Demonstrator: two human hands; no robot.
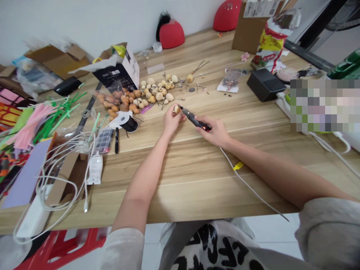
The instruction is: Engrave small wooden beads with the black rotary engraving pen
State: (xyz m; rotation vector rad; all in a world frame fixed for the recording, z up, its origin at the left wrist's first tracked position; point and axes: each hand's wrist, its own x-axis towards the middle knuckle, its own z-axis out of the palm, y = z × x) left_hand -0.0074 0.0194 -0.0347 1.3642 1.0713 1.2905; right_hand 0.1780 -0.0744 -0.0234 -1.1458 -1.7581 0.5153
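Observation:
My left hand point(172, 119) is closed around a small pale egg-shaped piece point(177, 109), pinched in the fingertips. My right hand point(214, 131) grips a dark pen-shaped rotary tool point(194, 119) with a red lit display. Its tip points left and meets or nearly meets the pale piece; contact is too small to tell. A white cable point(244, 180) with a yellow tag trails from below my right hand. Just beyond my left hand lies a pile of similar pale pieces point(159, 92), some with drawn marks. Brown rounded pieces point(128, 98) lie beside them, partly in clear plastic.
A black wire spool point(128, 122), a black marker point(116, 140) and a compartment box point(104, 140) stand left of my left arm. Tangled white cables point(67, 178) cover the table's left side. Beyond my right hand are a black box point(266, 84) and a small plastic bag point(229, 80).

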